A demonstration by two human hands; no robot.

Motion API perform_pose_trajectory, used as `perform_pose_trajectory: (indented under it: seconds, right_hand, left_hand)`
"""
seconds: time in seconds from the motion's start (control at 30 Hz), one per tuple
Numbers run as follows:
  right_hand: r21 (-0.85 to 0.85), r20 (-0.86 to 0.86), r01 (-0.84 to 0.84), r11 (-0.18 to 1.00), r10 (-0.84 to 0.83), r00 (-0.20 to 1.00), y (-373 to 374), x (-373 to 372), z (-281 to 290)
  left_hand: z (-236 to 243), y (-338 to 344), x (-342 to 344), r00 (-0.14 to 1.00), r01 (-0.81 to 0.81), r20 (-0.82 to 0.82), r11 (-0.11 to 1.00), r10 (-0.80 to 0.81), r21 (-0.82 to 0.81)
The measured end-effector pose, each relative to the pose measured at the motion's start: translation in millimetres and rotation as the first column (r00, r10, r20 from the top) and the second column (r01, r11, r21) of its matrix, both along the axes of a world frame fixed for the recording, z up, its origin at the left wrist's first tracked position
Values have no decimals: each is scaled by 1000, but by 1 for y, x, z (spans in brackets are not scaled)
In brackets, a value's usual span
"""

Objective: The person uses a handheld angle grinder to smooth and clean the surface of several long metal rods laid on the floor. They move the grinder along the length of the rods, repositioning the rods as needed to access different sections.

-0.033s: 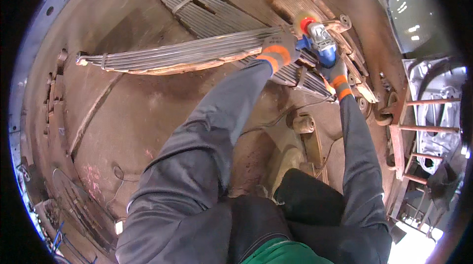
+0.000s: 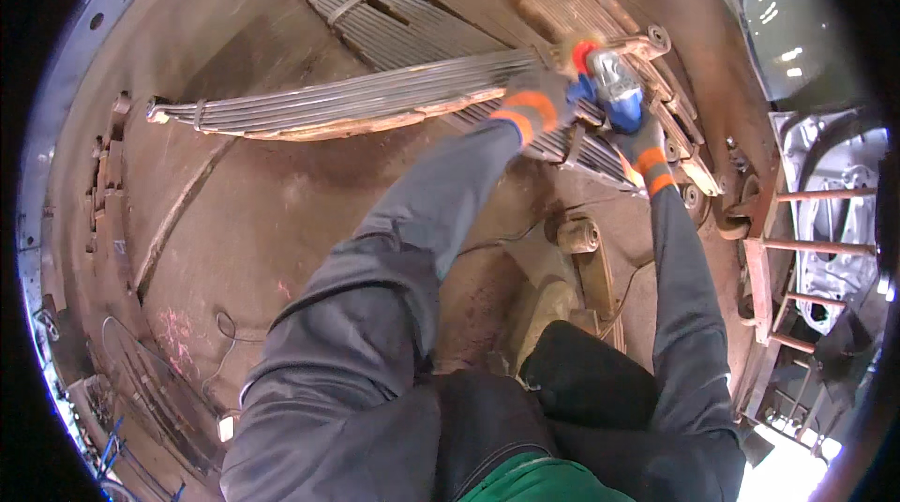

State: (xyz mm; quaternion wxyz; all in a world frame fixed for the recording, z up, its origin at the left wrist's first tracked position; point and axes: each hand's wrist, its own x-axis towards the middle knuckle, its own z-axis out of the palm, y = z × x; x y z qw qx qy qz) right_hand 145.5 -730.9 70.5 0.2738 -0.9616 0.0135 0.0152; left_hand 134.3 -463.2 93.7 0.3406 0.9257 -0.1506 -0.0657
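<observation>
Head view: we steady the angle grinder (image 2: 614,89) on the leaf spring (image 2: 356,101), left hand (image 2: 539,101) and right hand (image 2: 637,141) fingers clenched round it

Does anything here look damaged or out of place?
Yes. The leaf spring pack lying across the floor has a rusty, ragged lower leaf, flaking along its edge. Both gloved hands, left hand and right hand, hold a blue power tool at its end.

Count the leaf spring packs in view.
3: one lying crosswise under the left hand, one slanting behind it, one rusty by the angle grinder. More may be hidden.
</observation>
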Motion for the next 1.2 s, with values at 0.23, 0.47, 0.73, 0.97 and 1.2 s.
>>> perform_pose_trajectory:
  seconds: [0.23, 0.47, 0.73, 0.97, 1.2]
  right_hand:
    - [248, -23, 227, 942, -229, 973, -43, -87, 43]
    - [115, 354, 202, 973, -230, 906, -38, -50, 90]
    - [841, 7, 215, 497, -406, 914, 121, 1, 34]
    - [919, -358, 390, 58, -295, 886, 207, -9, 0]
    - [908, -420, 395, -143, -320, 849, 209, -5, -6]
  left_hand:
    - [6, -70, -42, 1000, -16, -14, 999, 16, -40]
    - [109, -76, 42, 922, 30, 374, 982, -99, 186]
    - [220, -29, 85, 842, 29, 244, 492, -482, 870]
    - [188, -25, 109, 894, 113, -51, 114, -444, 987]
    - [186, -54, 109, 885, 165, -150, -4, -441, 986]
